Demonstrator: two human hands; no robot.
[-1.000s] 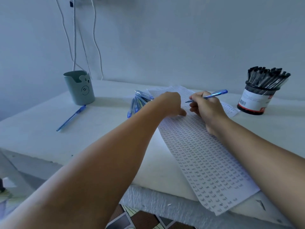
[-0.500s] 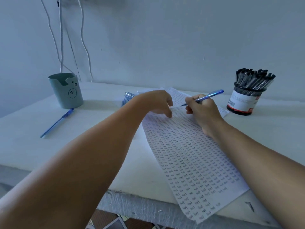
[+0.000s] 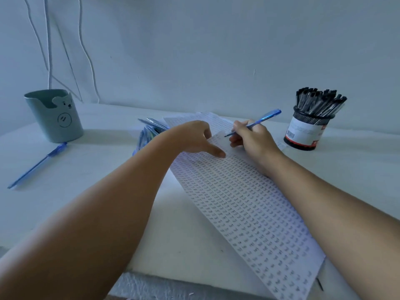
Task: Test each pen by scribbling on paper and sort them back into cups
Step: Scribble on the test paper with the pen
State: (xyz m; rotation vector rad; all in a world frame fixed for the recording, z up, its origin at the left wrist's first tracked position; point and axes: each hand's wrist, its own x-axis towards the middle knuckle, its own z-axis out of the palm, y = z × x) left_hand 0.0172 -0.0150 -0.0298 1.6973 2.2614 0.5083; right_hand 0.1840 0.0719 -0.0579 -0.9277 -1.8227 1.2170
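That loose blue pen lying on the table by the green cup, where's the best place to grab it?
Pinch the blue pen around mid-barrel, from above. It lies flat and alone on the table, slanting away from the green cup, so both long sides look free for fingers straddling the barrel.

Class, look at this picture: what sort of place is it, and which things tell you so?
Probably a plain desk or work table against a wall, at home or in an office. Clues: a green pen cup, a mesh cup of black pens, and scribble-covered paper.
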